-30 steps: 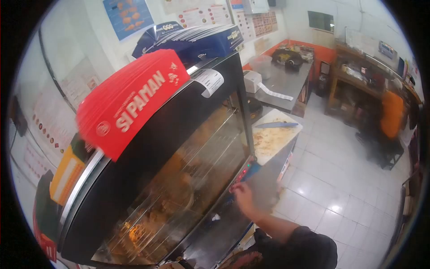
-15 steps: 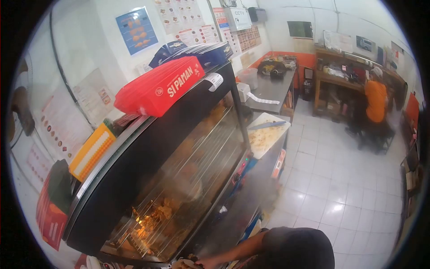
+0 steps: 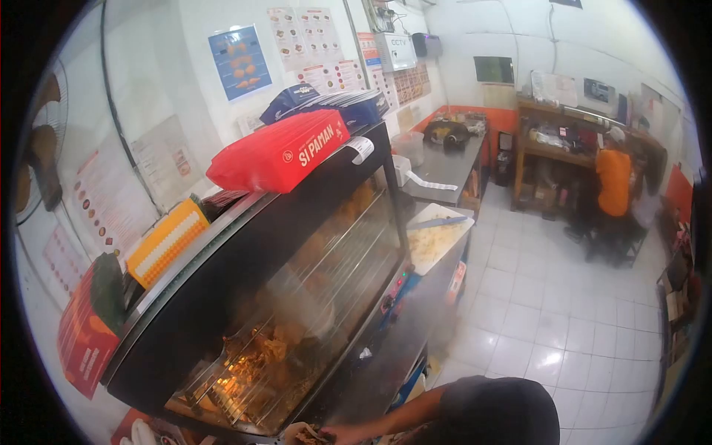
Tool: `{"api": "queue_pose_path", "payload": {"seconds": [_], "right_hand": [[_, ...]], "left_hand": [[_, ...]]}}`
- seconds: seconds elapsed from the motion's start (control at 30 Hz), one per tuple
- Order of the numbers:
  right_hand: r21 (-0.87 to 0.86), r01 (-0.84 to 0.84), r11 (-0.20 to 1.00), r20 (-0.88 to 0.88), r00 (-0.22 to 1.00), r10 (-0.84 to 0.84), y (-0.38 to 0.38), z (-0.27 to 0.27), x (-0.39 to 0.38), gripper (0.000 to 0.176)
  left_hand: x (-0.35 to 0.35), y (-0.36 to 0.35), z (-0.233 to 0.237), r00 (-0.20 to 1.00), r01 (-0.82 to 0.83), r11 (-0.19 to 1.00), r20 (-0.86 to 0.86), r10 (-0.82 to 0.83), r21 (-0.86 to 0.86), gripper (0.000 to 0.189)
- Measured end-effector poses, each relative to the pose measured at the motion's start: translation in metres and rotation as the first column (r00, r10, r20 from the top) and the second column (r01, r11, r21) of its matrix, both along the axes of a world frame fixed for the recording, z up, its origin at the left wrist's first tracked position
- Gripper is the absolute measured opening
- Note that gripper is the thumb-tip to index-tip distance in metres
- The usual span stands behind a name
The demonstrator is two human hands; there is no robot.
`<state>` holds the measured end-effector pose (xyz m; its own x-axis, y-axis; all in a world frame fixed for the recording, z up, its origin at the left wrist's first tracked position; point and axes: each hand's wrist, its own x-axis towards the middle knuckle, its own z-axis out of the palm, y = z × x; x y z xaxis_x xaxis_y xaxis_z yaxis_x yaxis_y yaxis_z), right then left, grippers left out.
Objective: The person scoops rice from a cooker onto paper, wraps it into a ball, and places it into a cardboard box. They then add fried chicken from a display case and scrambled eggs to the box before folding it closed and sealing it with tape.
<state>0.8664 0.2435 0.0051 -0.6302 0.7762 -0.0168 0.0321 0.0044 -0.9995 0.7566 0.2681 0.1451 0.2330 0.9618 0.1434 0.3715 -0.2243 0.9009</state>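
Observation:
At the bottom edge, my right hand (image 3: 340, 434) reaches in from a dark sleeve and is partly cut off by the frame. Its fingers look closed at a small dark brown piece, too blurred to name, beside a light brown paper-like wrapper (image 3: 300, 430). My left hand is out of view. Just above stands a glass-fronted food warmer (image 3: 297, 230) with a black frame. Behind its hazy glass, fried pieces of food (image 3: 245, 371) lie on a wire rack under warm light.
On the warmer lie red folded boxes (image 3: 278, 152), blue boxes (image 3: 348, 104) and a yellow patterned box (image 3: 169, 243). Beyond it, a knife (image 3: 437, 222) rests on a white cutting board (image 3: 434, 248). A steel table (image 3: 463, 167) stands farther back. A person in orange (image 3: 614, 184) sits far right.
The view has shifted slightly, so the warmer and boxes sit a little differently in frame. My right hand stays low by the warmer, and the light brown wrapper shows more clearly.

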Motion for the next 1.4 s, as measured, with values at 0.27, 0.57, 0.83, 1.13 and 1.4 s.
{"api": "queue_pose_path", "payload": {"seconds": [0.27,0.57,0.83,1.13,1.4], "right_hand": [[-0.146,0.068,0.987,-0.238,0.966,-0.101,0.002,-0.029,0.041,0.053],[-0.095,0.104,0.99,-0.31,0.942,-0.129,-0.024,0.074,0.18,0.05],[0.262,0.917,0.301,-0.503,0.396,-0.768,0.065,0.272,0.389,0.019],[0.412,0.865,0.286,-0.445,0.465,-0.766,0.181,0.418,0.513,0.049],[0.34,0.757,0.558,-0.516,0.646,-0.562,0.101,0.328,0.614,0.024]], "left_hand": [[0.034,-0.013,-0.016,0.991,0.115,0.991,0.072,-0.11,-0.072,0.079],[0.076,-0.039,-0.037,0.947,0.263,0.946,0.238,-0.215,-0.191,0.074],[0.15,-0.071,-0.058,0.896,0.279,0.93,0.414,-0.161,-0.241,0.07],[0.343,-0.1,-0.058,0.819,0.022,0.936,0.542,0.185,-0.353,0.066],[0.479,-0.057,-0.069,0.946,0.161,0.95,0.315,-0.071,-0.268,0.055]]}}
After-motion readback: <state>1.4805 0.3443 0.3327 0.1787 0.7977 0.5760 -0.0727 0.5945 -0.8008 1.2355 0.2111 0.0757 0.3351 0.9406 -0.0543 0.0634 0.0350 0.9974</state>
